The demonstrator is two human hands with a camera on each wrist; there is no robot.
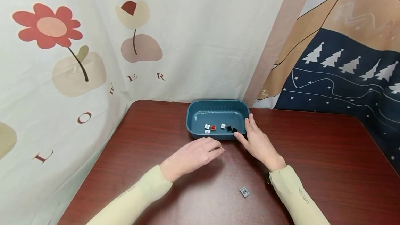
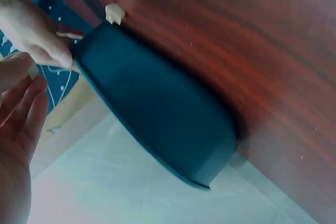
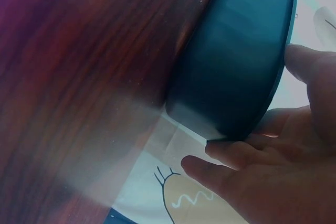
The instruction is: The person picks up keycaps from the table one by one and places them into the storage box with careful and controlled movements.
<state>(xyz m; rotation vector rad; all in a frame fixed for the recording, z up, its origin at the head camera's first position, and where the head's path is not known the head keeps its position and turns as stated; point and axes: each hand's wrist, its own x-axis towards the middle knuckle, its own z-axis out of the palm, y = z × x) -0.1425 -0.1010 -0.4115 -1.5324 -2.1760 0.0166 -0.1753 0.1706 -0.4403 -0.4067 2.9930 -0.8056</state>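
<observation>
In the head view a dark blue plastic bin stands at the back of the table. Inside it lie several small square pieces like keycaps, among them white, red and black ones. My left hand hovers in front of the bin, and in the left wrist view its thumb and finger pinch a small pale piece. My right hand holds the bin's near right corner, thumb on the front rim and fingers along the right end. Nearer me, a small grey square keycap-like piece lies on the table.
The dark red wooden table has rounded back corners. Printed curtains hang right behind it, close to the bin's back rim. In the left wrist view a pale small piece shows on the tabletop by the bin.
</observation>
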